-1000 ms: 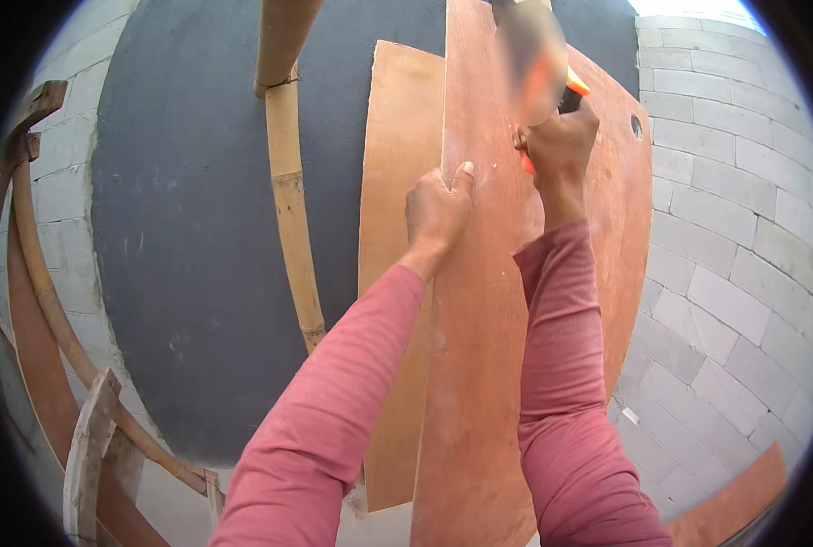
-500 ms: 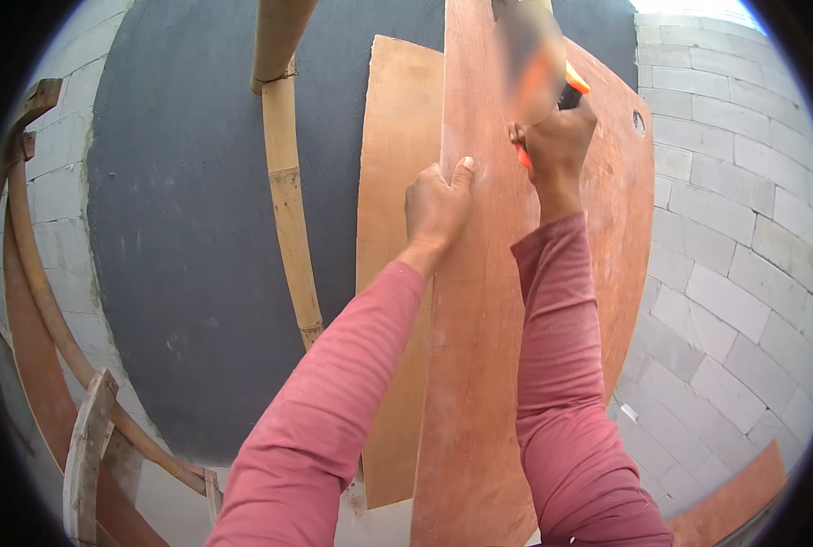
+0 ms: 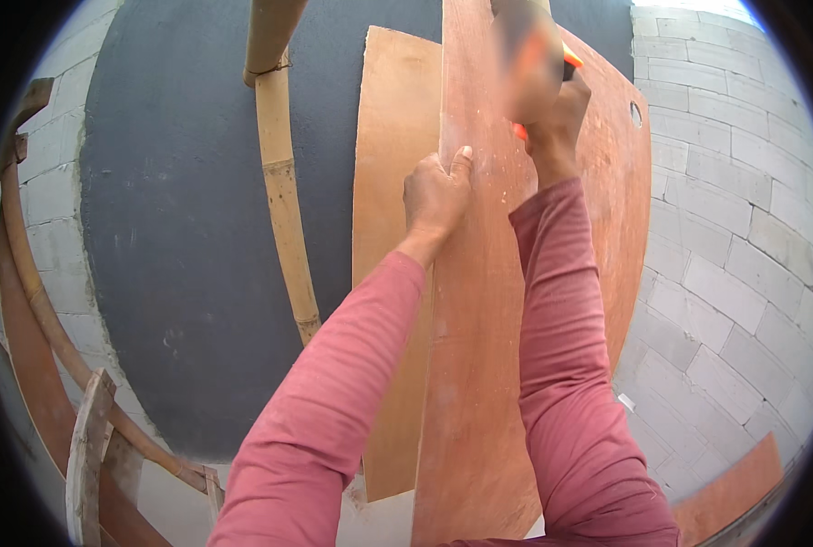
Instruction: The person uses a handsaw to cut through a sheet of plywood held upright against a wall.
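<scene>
A long reddish plywood board [image 3: 476, 337] stretches away from me between my forearms. My left hand [image 3: 434, 193] is closed on its left edge, thumb resting on top and the other fingers out of sight beneath. Farther up the board, my right hand [image 3: 559, 118] wraps round an orange-and-black handle [image 3: 570, 60] of a tool. A blurred patch covers most of that tool, so its kind does not show. Small pale flecks lie on the plywood below the right hand. Partly under this board is a lighter plywood piece [image 3: 390, 173].
Left of the boards, a bamboo pole [image 3: 283, 196] crosses a dark grey surface [image 3: 183, 228]. Pale block walls [image 3: 725, 191] stand on both sides. At lower left are wooden pieces [image 3: 89, 456]; a reddish board offcut [image 3: 733, 483] lies at lower right. The plywood has a hole near its far right corner.
My right hand has moved slightly away from me along the plywood, with the tool still in it. My left hand keeps its hold on the edge. The whole view has shifted a little.
</scene>
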The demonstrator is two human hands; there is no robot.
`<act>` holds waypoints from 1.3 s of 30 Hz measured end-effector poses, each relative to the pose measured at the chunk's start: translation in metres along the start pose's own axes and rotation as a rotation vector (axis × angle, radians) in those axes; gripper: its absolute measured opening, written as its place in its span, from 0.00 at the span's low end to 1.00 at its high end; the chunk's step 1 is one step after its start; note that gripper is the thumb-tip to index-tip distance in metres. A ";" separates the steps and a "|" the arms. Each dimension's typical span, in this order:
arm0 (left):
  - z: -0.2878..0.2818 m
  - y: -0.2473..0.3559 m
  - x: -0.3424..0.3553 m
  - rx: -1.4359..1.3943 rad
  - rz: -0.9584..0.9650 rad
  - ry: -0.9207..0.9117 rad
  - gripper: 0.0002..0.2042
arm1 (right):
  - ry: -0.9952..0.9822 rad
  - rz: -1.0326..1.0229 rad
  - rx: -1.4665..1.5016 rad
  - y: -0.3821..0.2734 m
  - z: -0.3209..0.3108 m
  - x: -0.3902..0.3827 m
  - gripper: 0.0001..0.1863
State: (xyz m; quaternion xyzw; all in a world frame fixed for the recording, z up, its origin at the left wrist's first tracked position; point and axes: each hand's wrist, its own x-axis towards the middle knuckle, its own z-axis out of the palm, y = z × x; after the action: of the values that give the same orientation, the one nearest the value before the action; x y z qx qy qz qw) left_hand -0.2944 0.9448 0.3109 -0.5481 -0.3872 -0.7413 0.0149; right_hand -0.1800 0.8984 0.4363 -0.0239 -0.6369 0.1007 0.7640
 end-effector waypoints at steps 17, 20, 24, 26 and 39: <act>-0.005 0.004 0.000 -0.022 -0.052 -0.053 0.27 | -0.035 0.155 0.103 -0.011 0.004 0.058 0.06; -0.005 -0.002 0.002 -0.054 -0.072 -0.070 0.27 | -0.021 0.035 0.033 -0.005 0.005 0.031 0.06; -0.008 -0.018 0.004 -0.066 -0.057 -0.053 0.28 | 0.019 -0.075 -0.138 0.010 -0.025 -0.093 0.07; -0.009 -0.027 0.008 -0.006 -0.034 -0.031 0.28 | 0.045 -0.015 -0.058 -0.001 -0.024 -0.100 0.08; -0.011 -0.022 0.007 -0.055 -0.039 -0.038 0.27 | 0.056 -0.148 -0.136 0.015 -0.018 -0.098 0.08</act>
State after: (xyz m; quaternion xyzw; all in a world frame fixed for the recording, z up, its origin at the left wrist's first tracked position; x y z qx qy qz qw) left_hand -0.3164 0.9566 0.3031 -0.5548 -0.3773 -0.7411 -0.0220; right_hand -0.1811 0.8966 0.3355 -0.0316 -0.6208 0.0000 0.7833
